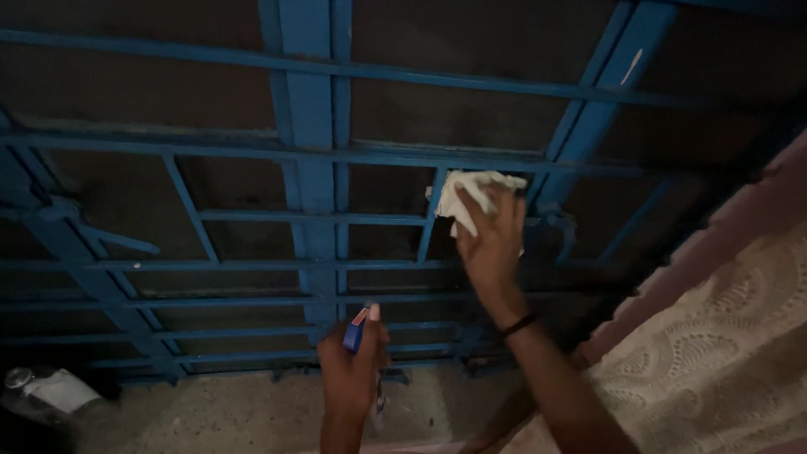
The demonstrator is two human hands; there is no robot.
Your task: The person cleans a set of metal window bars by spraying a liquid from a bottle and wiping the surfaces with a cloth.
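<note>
Head view: I see both hands raised against a blue metal window grille (311, 151).
Right hand (492, 244): at 1 o'clock from frame centre, fingers bunched around a white cloth (472, 195), pressing it onto a bar of the grille.
Left hand (353, 370): at 6 o'clock, wrapped around a blue spray bottle (356, 329), thumb on top.
Wrist: a dark band (518, 324) on the right arm.
Right edge: patterned cream curtain (723, 353) at 4 o'clock.
</note>
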